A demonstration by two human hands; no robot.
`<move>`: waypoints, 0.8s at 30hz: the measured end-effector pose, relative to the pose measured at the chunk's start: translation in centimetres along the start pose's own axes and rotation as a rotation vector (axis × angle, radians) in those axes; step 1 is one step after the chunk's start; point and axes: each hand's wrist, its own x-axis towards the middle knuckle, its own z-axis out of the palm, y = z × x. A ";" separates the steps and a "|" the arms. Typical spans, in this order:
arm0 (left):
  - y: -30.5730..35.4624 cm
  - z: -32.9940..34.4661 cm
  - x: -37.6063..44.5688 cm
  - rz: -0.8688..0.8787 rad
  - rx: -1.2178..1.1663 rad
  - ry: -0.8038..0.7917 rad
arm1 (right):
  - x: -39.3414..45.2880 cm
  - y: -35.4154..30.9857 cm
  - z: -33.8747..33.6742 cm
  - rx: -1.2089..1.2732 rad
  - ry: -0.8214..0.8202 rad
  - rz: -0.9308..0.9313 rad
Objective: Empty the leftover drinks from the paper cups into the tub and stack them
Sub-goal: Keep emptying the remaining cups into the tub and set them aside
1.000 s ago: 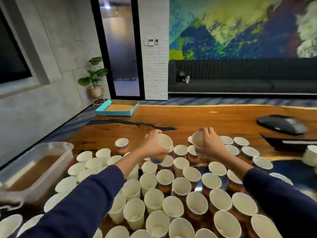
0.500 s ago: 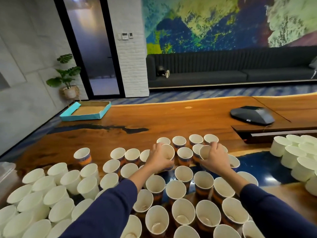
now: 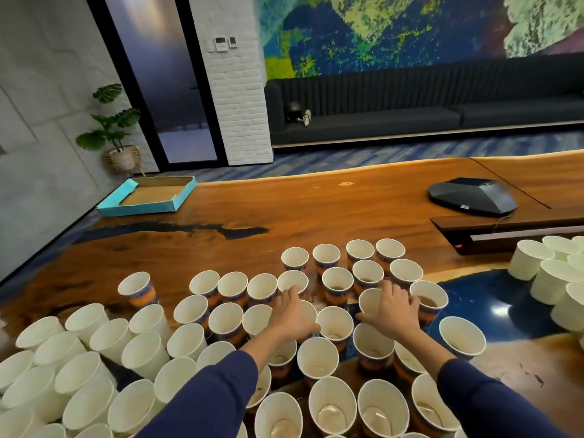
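Paper cups (image 3: 335, 324) under both hands' fingers (image 3: 390, 289)

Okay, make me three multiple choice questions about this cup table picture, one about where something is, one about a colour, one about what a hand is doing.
1. Where is the flat cardboard tray?
A. far left table corner
B. on the sofa
C. among the cups

2. What colour are the tray's outer walls?
A. red
B. teal
C. black

3. What is the right hand doing?
A. hanging idle
B. pointing at the door
C. gripping a paper cup

Answers: 1 A, it lies at the table's far left end. 2 B, its sides are teal. 3 C, fingers curl round the cup's rim.
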 end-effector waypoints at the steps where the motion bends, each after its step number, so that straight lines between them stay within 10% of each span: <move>1: -0.1 0.1 0.1 0.011 0.041 -0.013 | 0.0 0.0 0.1 -0.009 -0.008 -0.002; 9: 1.9 -1.0 2.3 0.118 0.023 0.116 | 2.1 2.8 -2.0 0.103 0.214 0.116; 24: 6.0 2.1 7.4 -0.017 -0.071 0.009 | 3.5 7.0 -0.3 0.079 0.041 0.391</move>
